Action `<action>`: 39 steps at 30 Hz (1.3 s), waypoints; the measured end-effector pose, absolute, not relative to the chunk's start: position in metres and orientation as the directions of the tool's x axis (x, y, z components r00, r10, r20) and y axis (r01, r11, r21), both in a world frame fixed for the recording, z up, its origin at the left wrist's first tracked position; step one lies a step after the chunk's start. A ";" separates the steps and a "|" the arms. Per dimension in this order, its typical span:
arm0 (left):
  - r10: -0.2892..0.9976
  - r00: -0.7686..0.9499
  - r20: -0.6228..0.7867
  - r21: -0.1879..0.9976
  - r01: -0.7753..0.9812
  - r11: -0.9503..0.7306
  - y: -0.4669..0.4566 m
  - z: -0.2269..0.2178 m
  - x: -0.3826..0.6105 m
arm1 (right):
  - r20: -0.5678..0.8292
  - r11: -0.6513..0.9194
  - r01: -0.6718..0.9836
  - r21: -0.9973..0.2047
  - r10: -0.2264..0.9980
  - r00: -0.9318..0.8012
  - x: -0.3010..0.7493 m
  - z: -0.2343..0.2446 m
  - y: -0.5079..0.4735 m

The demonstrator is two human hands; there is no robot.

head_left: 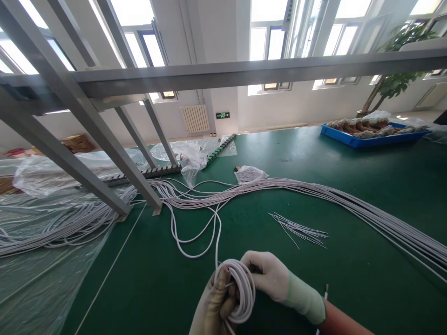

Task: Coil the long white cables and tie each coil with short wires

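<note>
A coil of light grey cable (247,291) is held up at the front of the green table. My left hand (218,302), in a stained glove, grips its left side with the thumb and fingers through the loops. On the coil's upper right edge, my right hand (270,277), in a white glove with a green cuff, has its fingers curled against the cable; the fingertips are partly hidden. One strand runs up from the coil to the long bundle of grey cables (251,187). A cable end hangs below the left hand.
Short thin ties or wires (300,230) lie right of centre. Farther back are a plastic bag (251,174), a blue tray (356,141) with bundled parts and a slotted green strip (221,150). Grey metal frame posts (104,139) stand at left, beside plastic sheeting (45,279).
</note>
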State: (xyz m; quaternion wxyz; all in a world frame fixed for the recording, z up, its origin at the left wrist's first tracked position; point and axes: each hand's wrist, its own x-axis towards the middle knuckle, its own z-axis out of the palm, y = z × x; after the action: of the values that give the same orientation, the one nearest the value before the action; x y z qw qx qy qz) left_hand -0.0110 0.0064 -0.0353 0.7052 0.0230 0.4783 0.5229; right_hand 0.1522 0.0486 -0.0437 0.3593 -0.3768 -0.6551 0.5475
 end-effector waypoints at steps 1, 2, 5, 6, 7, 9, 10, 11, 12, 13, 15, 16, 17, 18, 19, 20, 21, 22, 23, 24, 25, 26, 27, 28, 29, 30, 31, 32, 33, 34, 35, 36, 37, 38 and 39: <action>0.763 0.000 -0.646 0.542 -0.704 0.459 0.007 -0.038 -0.012 | 0.049 0.118 0.137 -0.983 0.905 -0.423 0.150 -0.046 0.048; 0.763 0.009 -0.646 0.543 -0.697 0.468 0.008 -0.040 -0.014 | 0.042 0.122 0.185 -0.975 0.920 -0.389 0.149 -0.048 0.047; 0.764 0.014 -0.645 0.545 -0.693 0.472 0.011 -0.045 -0.014 | 0.039 0.147 0.295 -0.944 0.940 -0.340 0.147 -0.051 0.045; 0.766 0.013 -0.643 0.546 -0.693 0.470 0.012 -0.046 -0.013 | 0.044 0.155 0.297 -0.942 0.937 -0.347 0.147 -0.051 0.044; 0.765 0.006 -0.644 0.551 -0.691 0.469 0.013 -0.046 -0.013 | 0.052 0.162 0.287 -0.944 0.932 -0.357 0.148 -0.051 0.044; 0.753 -0.022 -0.657 0.563 -0.679 0.471 0.014 -0.047 -0.011 | 0.062 0.169 0.257 -0.951 0.924 -0.376 0.149 -0.049 0.042; 0.744 -0.039 -0.667 0.570 -0.671 0.475 0.015 -0.048 -0.011 | 0.060 0.166 0.248 -0.954 0.921 -0.385 0.150 -0.048 0.042; 0.736 -0.054 -0.674 0.575 -0.664 0.478 0.017 -0.048 -0.011 | 0.053 0.160 0.246 -0.956 0.919 -0.391 0.151 -0.047 0.041; 0.729 -0.068 -0.681 0.580 -0.658 0.480 0.018 -0.049 -0.010 | 0.043 0.152 0.248 -0.957 0.917 -0.396 0.151 -0.046 0.040; 0.716 -0.085 -0.693 0.583 -0.651 0.487 0.019 -0.049 -0.010 | 0.030 0.143 0.254 -0.956 0.916 -0.401 0.151 -0.045 0.040; 0.678 -0.131 -0.724 0.587 -0.633 0.505 0.021 -0.048 -0.010 | 0.009 0.128 0.271 -0.954 0.916 -0.402 0.149 -0.045 0.039; 0.659 -0.155 -0.736 0.590 -0.624 0.512 0.021 -0.047 -0.009 | 0.001 0.123 0.285 -0.951 0.919 -0.395 0.147 -0.045 0.038; 0.646 -0.179 -0.742 0.596 -0.618 0.513 0.020 -0.046 -0.008 | -0.007 0.120 0.306 -0.945 0.923 -0.384 0.145 -0.044 0.037; 0.641 -0.202 -0.741 0.604 -0.617 0.504 0.019 -0.044 -0.007 | -0.015 0.117 0.330 -0.937 0.928 -0.371 0.143 -0.044 0.035; 0.643 -0.221 -0.733 0.614 -0.622 0.486 0.018 -0.042 -0.006 | -0.024 0.111 0.354 -0.929 0.934 -0.357 0.141 -0.043 0.033; 0.649 -0.236 -0.724 0.623 -0.629 0.466 0.016 -0.039 -0.004 | -0.033 0.104 0.372 -0.922 0.938 -0.345 0.139 -0.041 0.031; 0.652 -0.247 -0.717 0.628 -0.635 0.449 0.015 -0.036 -0.003 | -0.045 0.094 0.383 -0.919 0.940 -0.338 0.138 -0.039 0.028; 0.654 -0.252 -0.714 0.629 -0.642 0.438 0.014 -0.034 -0.002 | -0.055 0.085 0.387 -0.918 0.940 -0.338 0.138 -0.037 0.025; 0.655 -0.251 -0.713 0.627 -0.646 0.435 0.013 -0.032 -0.002 | -0.062 0.079 0.387 -0.919 0.939 -0.338 0.138 -0.035 0.023; 0.655 -0.247 -0.714 0.625 -0.647 0.437 0.012 -0.030 -0.003 | -0.066 0.075 0.383 -0.921 0.938 -0.341 0.138 -0.033 0.021; 0.655 -0.243 -0.715 0.623 -0.645 0.441 0.012 -0.029 -0.004 | -0.065 0.077 0.375 -0.924 0.934 -0.350 0.139 -0.031 0.020; 0.656 -0.239 -0.716 0.624 -0.641 0.447 0.012 -0.028 -0.005 | -0.060 0.081 0.361 -0.929 0.930 -0.363 0.140 -0.028 0.019; 0.656 -0.235 -0.717 0.624 -0.634 0.456 0.012 -0.027 -0.008 | -0.055 0.084 0.347 -0.934 0.926 -0.373 0.141 -0.026 0.018; 0.655 -0.230 -0.720 0.625 -0.626 0.467 0.013 -0.027 -0.010 | -0.056 0.083 0.338 -0.937 0.924 -0.379 0.141 -0.023 0.018; 0.653 -0.222 -0.724 0.624 -0.615 0.482 0.013 -0.028 -0.013 | -0.066 0.075 0.347 -0.935 0.923 -0.379 0.141 -0.020 0.018; 0.650 -0.213 -0.730 0.621 -0.604 0.500 0.014 -0.029 -0.016 | -0.090 0.060 0.375 -0.925 0.925 -0.370 0.139 -0.017 0.017; 0.645 -0.203 -0.737 0.617 -0.592 0.519 0.015 -0.030 -0.018 | -0.122 0.040 0.424 -0.905 0.930 -0.347 0.137 -0.014 0.016; 0.640 -0.197 -0.742 0.615 -0.579 0.535 0.016 -0.032 -0.020 | -0.154 0.019 0.484 -0.875 0.937 -0.315 0.134 -0.011 0.015; 0.636 -0.193 -0.747 0.614 -0.565 0.550 0.018 -0.034 -0.022 | -0.177 0.007 0.546 -0.838 0.943 -0.283 0.130 -0.009 0.014; 0.634 -0.191 -0.749 0.616 -0.552 0.561 0.020 -0.036 -0.024 | -0.184 0.005 0.601 -0.799 0.950 -0.252 0.126 -0.007 0.013; 0.636 -0.190 -0.748 0.621 -0.539 0.570 0.021 -0.039 -0.026 | -0.180 0.009 0.646 -0.763 0.957 -0.226 0.121 -0.007 0.012; 0.641 -0.186 -0.745 0.627 -0.524 0.576 0.023 -0.041 -0.027 | -0.176 0.014 0.680 -0.733 0.962 -0.210 0.117 -0.007 0.012; 0.650 -0.178 -0.739 0.635 -0.508 0.583 0.023 -0.044 -0.028 | -0.177 0.017 0.706 -0.708 0.963 -0.201 0.113 -0.007 0.012; 0.665 -0.167 -0.728 0.647 -0.490 0.585 0.024 -0.047 -0.030 | -0.189 0.015 0.725 -0.689 0.962 -0.199 0.110 -0.008 0.013; 0.685 -0.156 -0.712 0.663 -0.470 0.582 0.023 -0.050 -0.032 | -0.204 0.012 0.740 -0.672 0.958 -0.201 0.107 -0.009 0.014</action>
State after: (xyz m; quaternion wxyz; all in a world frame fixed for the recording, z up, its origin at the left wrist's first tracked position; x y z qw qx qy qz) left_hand -0.0316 0.0231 -0.0499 0.6436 0.0874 0.6140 0.4485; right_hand 0.1066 0.0139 -0.0087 0.1575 -0.6121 -0.6936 0.3455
